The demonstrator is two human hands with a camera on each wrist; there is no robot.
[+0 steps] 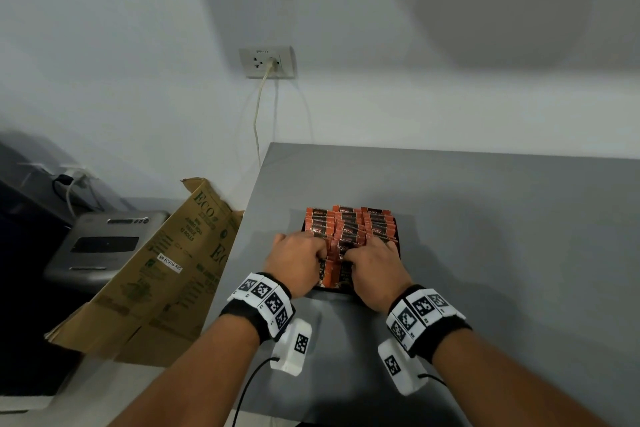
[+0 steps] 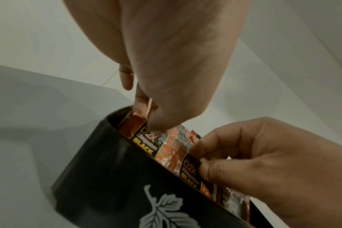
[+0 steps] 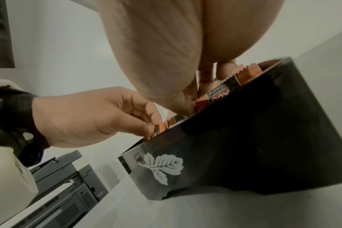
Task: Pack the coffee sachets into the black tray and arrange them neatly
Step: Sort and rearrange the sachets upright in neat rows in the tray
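While both hands work the near end of the black tray [image 1: 401,246] on the grey table [image 1: 485,218], left hand [image 1: 298,262] and right hand [image 1: 375,269] each pinch upright coffee sachets [image 1: 349,222]; gentle, even nudges should square the rows.

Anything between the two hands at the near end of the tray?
Only coffee sachets, standing in the black tray. The left hand and right hand each pinch sachet tops; clearest in the head view.

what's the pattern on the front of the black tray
A white leaf motif on the glossy black tray, clearest in the right wrist view.
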